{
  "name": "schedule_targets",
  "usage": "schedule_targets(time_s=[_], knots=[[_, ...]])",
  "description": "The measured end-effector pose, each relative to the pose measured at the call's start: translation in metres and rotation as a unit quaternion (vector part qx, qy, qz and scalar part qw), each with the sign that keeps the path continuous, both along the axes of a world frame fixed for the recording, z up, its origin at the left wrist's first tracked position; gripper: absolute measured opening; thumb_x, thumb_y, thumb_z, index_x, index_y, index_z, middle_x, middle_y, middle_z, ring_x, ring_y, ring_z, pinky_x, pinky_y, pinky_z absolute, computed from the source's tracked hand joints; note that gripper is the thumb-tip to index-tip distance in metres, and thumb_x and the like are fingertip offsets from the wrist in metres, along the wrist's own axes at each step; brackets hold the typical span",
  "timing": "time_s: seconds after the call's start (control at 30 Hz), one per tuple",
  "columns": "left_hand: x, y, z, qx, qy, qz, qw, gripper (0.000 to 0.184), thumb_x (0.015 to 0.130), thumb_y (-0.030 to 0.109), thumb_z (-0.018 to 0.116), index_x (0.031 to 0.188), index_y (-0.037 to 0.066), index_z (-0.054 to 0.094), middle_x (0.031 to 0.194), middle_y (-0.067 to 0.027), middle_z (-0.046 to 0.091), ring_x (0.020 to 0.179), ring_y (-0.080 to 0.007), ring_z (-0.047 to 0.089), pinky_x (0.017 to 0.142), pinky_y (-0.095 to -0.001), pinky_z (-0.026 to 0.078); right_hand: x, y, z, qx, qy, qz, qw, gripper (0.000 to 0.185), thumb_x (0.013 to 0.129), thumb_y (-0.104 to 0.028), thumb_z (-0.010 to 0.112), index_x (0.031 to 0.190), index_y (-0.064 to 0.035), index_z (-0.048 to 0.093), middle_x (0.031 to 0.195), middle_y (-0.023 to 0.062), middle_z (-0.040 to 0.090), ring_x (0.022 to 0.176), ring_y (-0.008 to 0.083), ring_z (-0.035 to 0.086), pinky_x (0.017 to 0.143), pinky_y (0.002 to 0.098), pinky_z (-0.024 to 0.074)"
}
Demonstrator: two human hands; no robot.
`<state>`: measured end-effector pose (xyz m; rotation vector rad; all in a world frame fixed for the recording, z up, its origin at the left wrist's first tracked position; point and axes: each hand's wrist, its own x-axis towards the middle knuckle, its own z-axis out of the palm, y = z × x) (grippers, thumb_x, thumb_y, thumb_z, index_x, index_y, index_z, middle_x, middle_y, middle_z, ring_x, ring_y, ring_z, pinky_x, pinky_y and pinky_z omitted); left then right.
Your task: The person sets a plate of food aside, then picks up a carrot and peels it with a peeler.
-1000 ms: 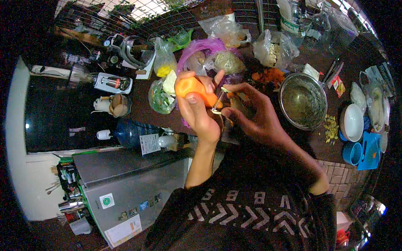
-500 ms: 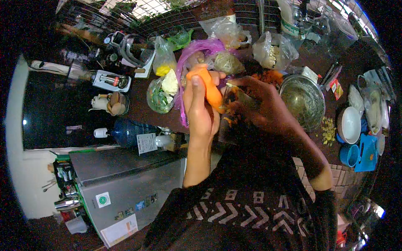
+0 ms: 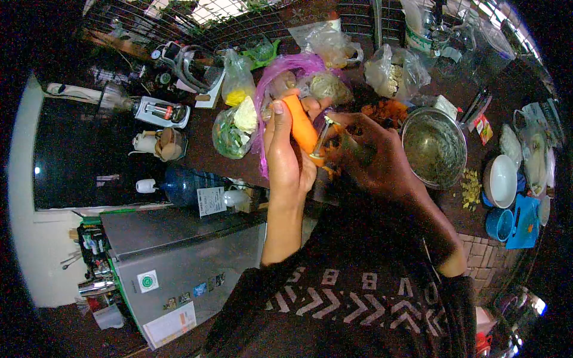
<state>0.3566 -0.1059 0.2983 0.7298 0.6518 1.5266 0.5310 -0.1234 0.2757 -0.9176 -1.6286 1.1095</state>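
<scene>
A bright orange peeled carrot [image 3: 302, 126] is gripped in my left hand [image 3: 282, 160], thumb along its side and fingers wrapped behind. My right hand [image 3: 380, 152] is closed around a peeler [image 3: 323, 138], whose blade lies against the carrot's lower end. The peeler's handle is mostly hidden by the fingers. Orange peelings [image 3: 385, 112] lie behind my right hand, beside the metal bowl [image 3: 463, 149]. Just past the carrot sits an open purple plastic bag [image 3: 261, 98].
A bag of green vegetables [image 3: 230, 138] stands left of my hands, and a clear bag [image 3: 397, 74] stands at the back. To the right are a white bowl [image 3: 501, 180], a blue cup [image 3: 499, 224] and small pale pieces [image 3: 471, 190]. A grey fridge [image 3: 191, 262] stands at lower left.
My right hand and the peeler were blurred by motion; now they appear sharper, with the blade at the carrot's lower end. My left hand still holds the carrot, and the view has shifted slightly.
</scene>
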Motion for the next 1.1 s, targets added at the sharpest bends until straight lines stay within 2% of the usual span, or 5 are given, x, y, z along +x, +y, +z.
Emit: schedule_targets(time_s=[0.17, 0.5, 0.7, 1.0, 1.1], knots=[[0.004, -0.003, 0.010, -0.010, 0.013, 0.000, 1.000, 0.046, 0.110, 0.042, 0.047, 0.134, 0.003, 0.048, 0.128, -0.0219, 0.064, 0.128, -0.0367, 0.060, 0.089, -0.0448, 0.063, 0.001, 0.001, 0.012, 0.020, -0.078, -0.010, 0.997, 0.051, 0.088, -0.004, 0.079, 0.135, -0.0035, 0.059, 0.110, 0.0119, 0.074, 0.101, 0.0167, 0.069, 0.089, 0.0339, 0.0558], [-0.002, -0.001, 0.010, -0.031, 0.050, -0.012, 0.998, 0.049, 0.111, 0.044, 0.042, 0.136, 0.002, 0.047, 0.129, -0.0253, 0.062, 0.129, -0.0421, 0.059, 0.091, -0.0520, 0.061, 0.013, 0.009, 0.002, 0.002, -0.052, -0.007, 0.999, 0.053, 0.085, -0.002, 0.080, 0.134, -0.0019, 0.061, 0.116, 0.0124, 0.073, 0.111, 0.0183, 0.066, 0.096, 0.0359, 0.0522], [-0.005, 0.003, 0.004, -0.039, -0.015, -0.045, 0.998, 0.051, 0.111, 0.045, 0.040, 0.138, 0.002, 0.046, 0.133, -0.0270, 0.060, 0.134, -0.0429, 0.055, 0.098, -0.0585, 0.057, 0.011, 0.005, 0.026, -0.040, -0.112, -0.052, 0.991, 0.053, 0.085, -0.002, 0.079, 0.135, -0.0005, 0.061, 0.126, 0.0140, 0.070, 0.116, 0.0202, 0.065, 0.101, 0.0364, 0.0497], [-0.002, -0.001, 0.000, -0.034, -0.059, -0.037, 0.997, 0.050, 0.111, 0.045, 0.041, 0.138, 0.003, 0.046, 0.130, -0.0232, 0.063, 0.135, -0.0402, 0.054, 0.105, -0.0562, 0.053, -0.009, -0.005, -0.017, -0.016, 0.127, -0.030, 0.991, 0.054, 0.086, -0.008, 0.081, 0.135, -0.0003, 0.060, 0.125, 0.0088, 0.069, 0.121, 0.0181, 0.062, 0.105, 0.0355, 0.0481], [0.006, -0.003, -0.003, -0.009, -0.038, 0.005, 0.999, 0.050, 0.111, 0.045, 0.042, 0.138, 0.003, 0.045, 0.128, -0.0220, 0.063, 0.134, -0.0383, 0.056, 0.109, -0.0550, 0.049, -0.020, -0.008, -0.017, -0.137, 0.104, -0.017, 0.985, 0.054, 0.082, -0.012, 0.086, 0.129, 0.0016, 0.063, 0.117, 0.0061, 0.072, 0.107, 0.0137, 0.066, 0.094, 0.0310, 0.0549]])
